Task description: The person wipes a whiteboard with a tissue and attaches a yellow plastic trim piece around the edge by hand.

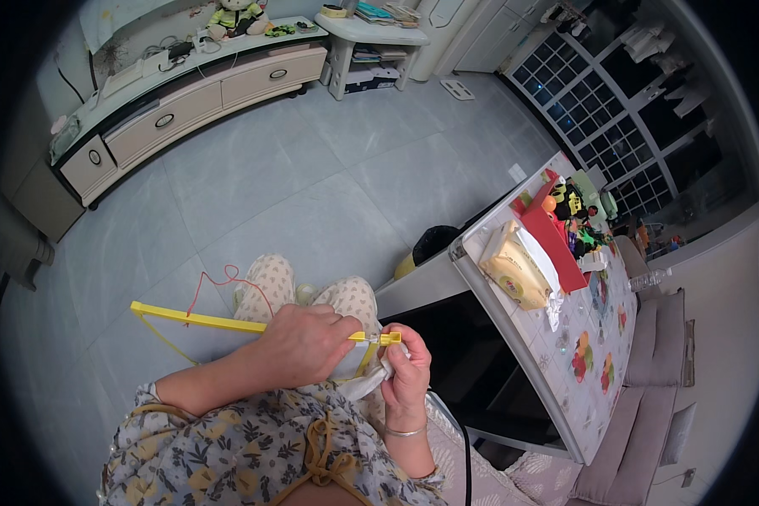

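A yellow plastic frame (209,319) with thin bars lies across the person's lap, with pale material inside it. My left hand (310,345) is closed over its long bar near the right end. At the corner, my right hand (408,364) pinches a short yellow end piece (389,338) between thumb and fingers. A small clear or metallic part shows between the two yellow pieces. White cloth or tissue (370,382) hangs below the right hand's fingers. A red string (212,276) loops from the long bar towards my left hand.
To the right stands a table with a patterned cover (544,354), holding a tissue pack (512,269) and a red box (553,240) of toys. A black-lined bin (435,243) is beside it. A low cabinet (190,111) runs along the far wall.
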Demonstrator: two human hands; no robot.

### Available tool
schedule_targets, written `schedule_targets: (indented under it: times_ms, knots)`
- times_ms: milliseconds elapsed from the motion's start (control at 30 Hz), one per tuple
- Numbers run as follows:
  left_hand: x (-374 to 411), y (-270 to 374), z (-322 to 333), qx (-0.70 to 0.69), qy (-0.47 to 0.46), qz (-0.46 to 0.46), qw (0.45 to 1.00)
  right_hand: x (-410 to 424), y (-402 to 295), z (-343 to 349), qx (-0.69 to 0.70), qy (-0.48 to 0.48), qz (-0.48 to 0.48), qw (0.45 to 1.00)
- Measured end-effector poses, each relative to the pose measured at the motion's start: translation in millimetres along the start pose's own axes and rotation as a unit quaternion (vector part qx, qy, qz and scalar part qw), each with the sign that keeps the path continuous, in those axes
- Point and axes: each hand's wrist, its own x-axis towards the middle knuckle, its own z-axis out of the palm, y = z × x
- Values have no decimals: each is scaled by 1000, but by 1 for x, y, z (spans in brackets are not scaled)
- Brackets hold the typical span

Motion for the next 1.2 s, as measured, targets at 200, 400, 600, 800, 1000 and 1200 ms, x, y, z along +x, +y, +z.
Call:
schedule_targets:
  times_ms: [200, 400, 600, 800, 1000, 1200]
  knots:
    - [-1, 1, 1, -1, 3, 4, 1000, -1, -7, 2, -67, 9, 8, 998]
    - [-3, 2, 2, -6, 10, 6, 1000, 6, -21, 9, -229, -36, -92, 968]
    - [-5, 2, 3, -4, 21, 9, 1000, 9, -47, 19, -356, -86, -106, 924]
    - [-7, 1, 6, 3, 29, 18, 999, 10, -47, 13, -332, -91, -69, 936]
    - [-6, 4, 4, 3, 42, 30, 999, 10, -50, 15, -347, -96, -93, 928]
    - [-8, 3, 10, 22, 67, 48, 996, 7, -59, 23, -430, -99, -127, 888]
